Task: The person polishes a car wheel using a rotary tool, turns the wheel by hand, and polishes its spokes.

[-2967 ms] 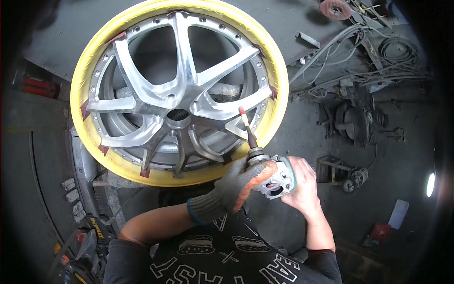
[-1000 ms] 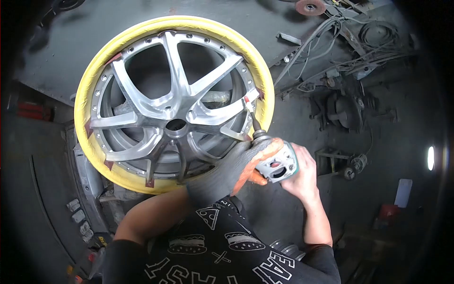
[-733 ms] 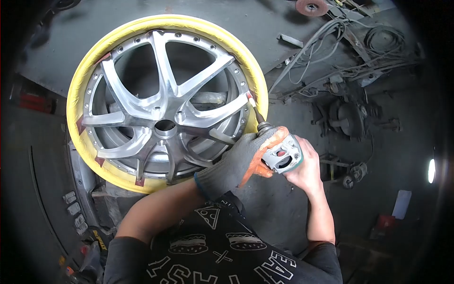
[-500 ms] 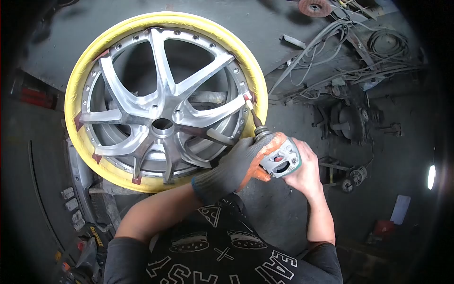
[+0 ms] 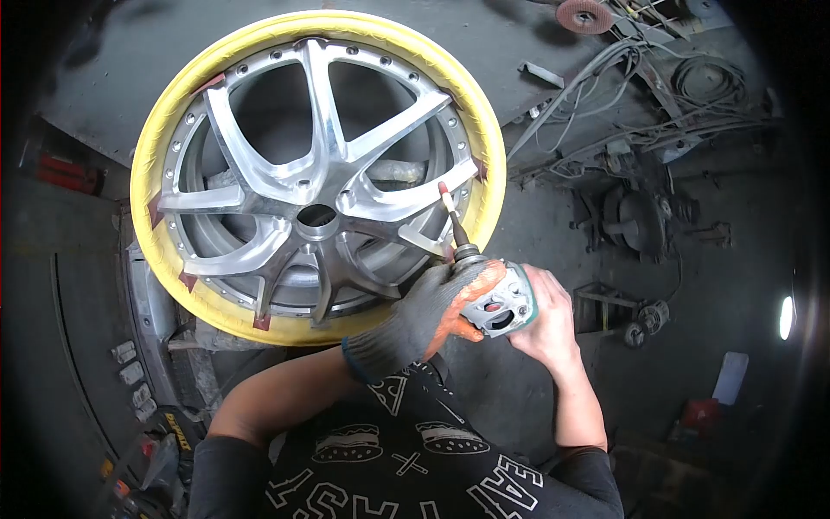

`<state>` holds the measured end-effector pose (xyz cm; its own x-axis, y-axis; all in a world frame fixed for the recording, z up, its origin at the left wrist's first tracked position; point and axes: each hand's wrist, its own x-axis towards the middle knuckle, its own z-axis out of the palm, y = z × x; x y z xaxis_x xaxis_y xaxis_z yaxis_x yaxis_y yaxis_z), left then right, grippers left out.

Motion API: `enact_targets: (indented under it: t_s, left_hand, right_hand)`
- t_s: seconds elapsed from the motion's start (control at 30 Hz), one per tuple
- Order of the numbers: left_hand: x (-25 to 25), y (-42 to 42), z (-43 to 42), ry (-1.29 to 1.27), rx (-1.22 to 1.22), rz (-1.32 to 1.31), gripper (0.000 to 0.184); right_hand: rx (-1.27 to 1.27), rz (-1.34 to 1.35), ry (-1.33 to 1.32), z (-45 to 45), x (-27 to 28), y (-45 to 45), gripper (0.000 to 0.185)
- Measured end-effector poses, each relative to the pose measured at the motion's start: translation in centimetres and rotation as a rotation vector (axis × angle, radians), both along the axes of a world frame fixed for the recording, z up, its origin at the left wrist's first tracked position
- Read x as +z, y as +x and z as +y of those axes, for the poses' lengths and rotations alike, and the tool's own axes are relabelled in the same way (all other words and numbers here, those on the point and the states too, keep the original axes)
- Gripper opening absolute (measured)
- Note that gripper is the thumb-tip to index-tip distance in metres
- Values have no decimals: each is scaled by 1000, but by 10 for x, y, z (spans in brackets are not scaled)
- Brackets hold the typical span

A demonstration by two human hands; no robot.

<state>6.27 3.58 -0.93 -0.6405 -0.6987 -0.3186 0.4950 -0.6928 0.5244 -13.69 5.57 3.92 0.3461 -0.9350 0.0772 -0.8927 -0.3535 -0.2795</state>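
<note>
A silvery spoked wheel rim lies face up, its outer lip wrapped in yellow masking. My left hand, in a grey glove with orange on it, is closed round the front of a power grinder. Bare, my right hand wraps the grinder's rear body. From its nose a slim shaft reaches up to a pale, red-ended abrasive tip. That tip is over the right-hand spoke, a little in from its outer end; whether it touches the metal I cannot tell.
Dark red tape patches mark several spoke ends. Loose cables and a reddish abrasive disc are at the upper right. A dark round machine part and a wheeled metal frame stand on the right.
The grinder tip has shifted inward along the right-hand spoke, away from the yellow lip. Both hands have moved slightly left with it. The wheel appears further right and higher in view.
</note>
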Motion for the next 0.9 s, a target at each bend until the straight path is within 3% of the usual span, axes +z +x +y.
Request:
enact_targets:
  t_s: [0.53, 0.67, 0.73, 0.9]
  left_hand:
    - [-20, 38, 24, 47, 27, 38, 49]
    - [-33, 45, 28, 17, -75, 31, 47]
    - [-35, 49, 32, 25, -86, 34, 47]
    - [-35, 62, 35, 40, 7, 27, 48]
  right_hand:
    - [4, 53, -6, 29, -6, 42, 66]
    - [-12, 73, 6, 35, -9, 51, 68]
    - [-10, 60, -60, 38, -12, 57, 59]
    - [-41, 57, -12, 47, -15, 72, 63]
